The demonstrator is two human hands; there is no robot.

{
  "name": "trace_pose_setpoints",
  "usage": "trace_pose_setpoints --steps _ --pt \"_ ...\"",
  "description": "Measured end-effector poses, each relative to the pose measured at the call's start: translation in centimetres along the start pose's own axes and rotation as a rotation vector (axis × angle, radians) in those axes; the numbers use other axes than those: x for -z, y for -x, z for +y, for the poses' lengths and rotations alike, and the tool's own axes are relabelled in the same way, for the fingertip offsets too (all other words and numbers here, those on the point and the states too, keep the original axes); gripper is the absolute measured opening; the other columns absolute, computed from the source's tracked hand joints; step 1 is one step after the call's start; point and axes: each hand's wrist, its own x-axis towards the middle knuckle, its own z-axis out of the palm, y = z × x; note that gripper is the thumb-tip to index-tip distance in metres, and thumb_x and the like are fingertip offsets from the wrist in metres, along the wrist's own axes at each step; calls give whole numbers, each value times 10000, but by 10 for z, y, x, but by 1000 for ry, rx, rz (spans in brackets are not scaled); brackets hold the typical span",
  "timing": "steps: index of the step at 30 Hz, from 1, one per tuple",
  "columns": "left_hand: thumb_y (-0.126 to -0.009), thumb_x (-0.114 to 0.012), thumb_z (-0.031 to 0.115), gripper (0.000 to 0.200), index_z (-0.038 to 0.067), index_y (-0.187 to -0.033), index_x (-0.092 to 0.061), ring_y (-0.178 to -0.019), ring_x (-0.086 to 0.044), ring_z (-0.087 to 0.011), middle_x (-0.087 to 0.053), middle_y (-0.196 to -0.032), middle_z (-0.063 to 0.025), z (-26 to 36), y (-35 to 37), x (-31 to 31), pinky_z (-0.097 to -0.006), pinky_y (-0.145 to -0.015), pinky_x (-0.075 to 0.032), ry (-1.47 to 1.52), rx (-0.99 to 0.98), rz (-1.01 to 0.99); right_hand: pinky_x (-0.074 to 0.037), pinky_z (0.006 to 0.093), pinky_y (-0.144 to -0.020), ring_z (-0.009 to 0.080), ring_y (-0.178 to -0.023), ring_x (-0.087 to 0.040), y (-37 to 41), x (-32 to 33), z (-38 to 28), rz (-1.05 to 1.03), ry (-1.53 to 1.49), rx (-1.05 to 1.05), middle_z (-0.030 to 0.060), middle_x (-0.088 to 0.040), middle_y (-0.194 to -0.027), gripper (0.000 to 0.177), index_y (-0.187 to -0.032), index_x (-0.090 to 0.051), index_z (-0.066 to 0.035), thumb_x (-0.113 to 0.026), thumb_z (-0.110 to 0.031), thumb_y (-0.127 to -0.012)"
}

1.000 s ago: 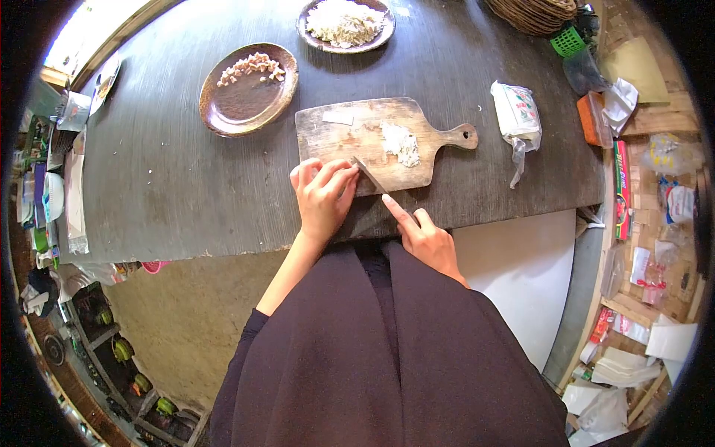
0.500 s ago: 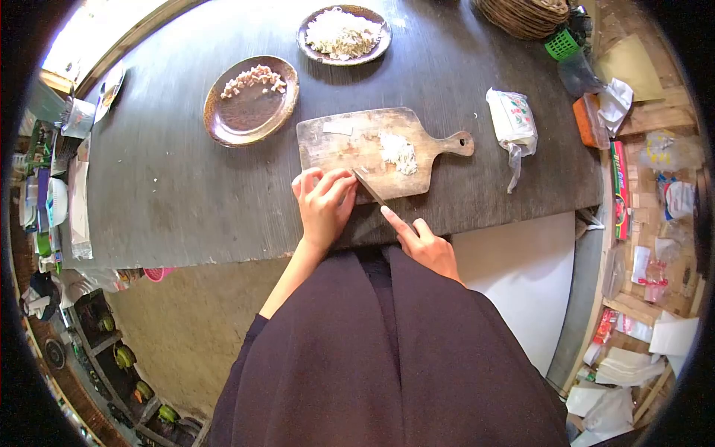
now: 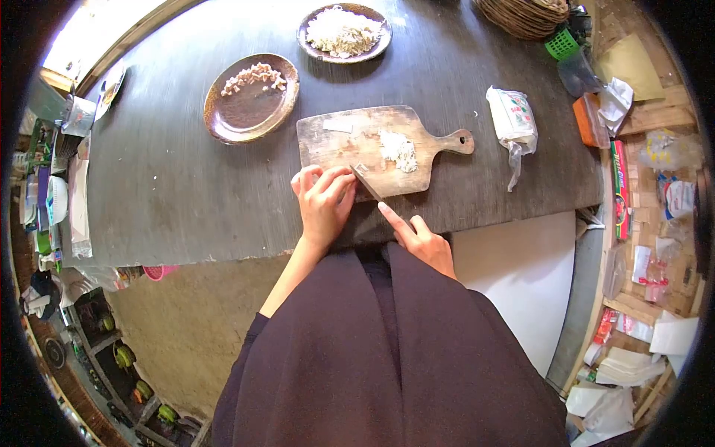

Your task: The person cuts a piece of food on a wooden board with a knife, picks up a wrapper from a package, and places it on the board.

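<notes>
Head view: the cutting board (image 3: 350, 145) lies on the dark bench (image 3: 171, 179), its handle pointing right. The left hand (image 3: 324, 197) sits at the board's near edge, fingers curled in narrow and tips pressed down. Whether they pin a piece beneath them I cannot tell. The right hand (image 3: 421, 238) is closed around the knife (image 3: 366, 182), forefinger stretched along its back. The blade slants up and to the left and meets the board just beside the left fingertips.

A white chopped pile (image 3: 398, 149) rests near the middle of the board, to the right of the blade, so some of the cutting looks done. A pale slice (image 3: 339, 127) lies uncut at the board's far left corner, which suggests more is left.

Far left of the board, a brown plate (image 3: 249, 112) carries a small heap of cut bits. Farther off, a second plate (image 3: 342, 30) is heaped with white shreds. A white packet (image 3: 510, 115) lies to the right, well apart from the hands.
</notes>
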Motion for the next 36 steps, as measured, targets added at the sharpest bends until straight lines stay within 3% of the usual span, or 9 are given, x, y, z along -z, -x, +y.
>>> trace_pose_setpoints --steps 25,36 --pt "-756 -825 109 194 159 -932 -758 -1054 -564 -259 -747 -1076 54 0 1 -1 -416 -1000 -366 22 12 7 -583 370 -512 258 -526 -644 -7 -23 5 129 84 30 79 -498 -789 706 -1536 -455 -404 -620 -81 -930" --pt "-754 -829 110 194 162 -929 -764 -1054 -565 -259 -753 -1073 55 -1 1 0 -408 -989 -369 17 24 -10 -580 415 -527 300 -558 -661 -3 -13 0 85 6 7 99 -522 -805 636 -1533 -456 -400 -620 -148 -973"
